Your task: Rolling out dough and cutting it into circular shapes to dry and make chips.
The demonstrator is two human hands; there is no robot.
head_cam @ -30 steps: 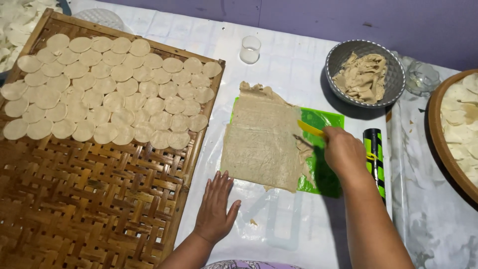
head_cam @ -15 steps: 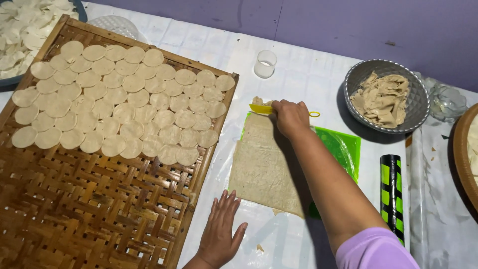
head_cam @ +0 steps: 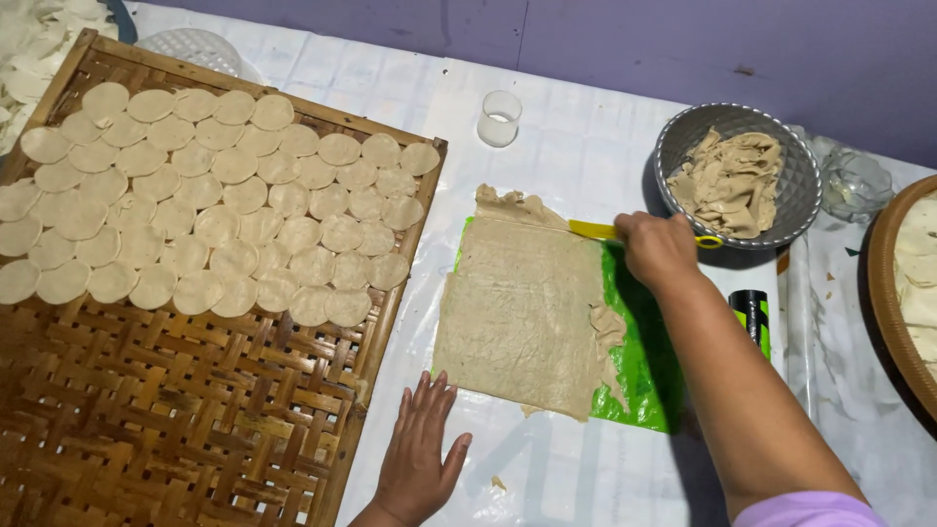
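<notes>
The right hand is closing its grip around a thin yellow tool, a flat plastic strip whose long axis is running almost level, left to right, its free end pointing left along the top edge of the dough sheet; the end under the fingers is hidden, and only a small yellow loop is poking out on the far side. That sheet is lying pale, matte and roughly rectangular, long axis running away from the person, on a glossy green mat on the bench, with ragged scraps curling along its top and right edges. The left hand is resting flat and open on the white cloth just below the sheet's near left corner, fingers spread, holding nothing. To the left, a woven bamboo tray is carrying rows of round dough discs. A perforated metal bowl of dough trimmings is sitting just beyond the right hand. A black-and-green cylinder is showing only partly behind the forearm.
</notes>
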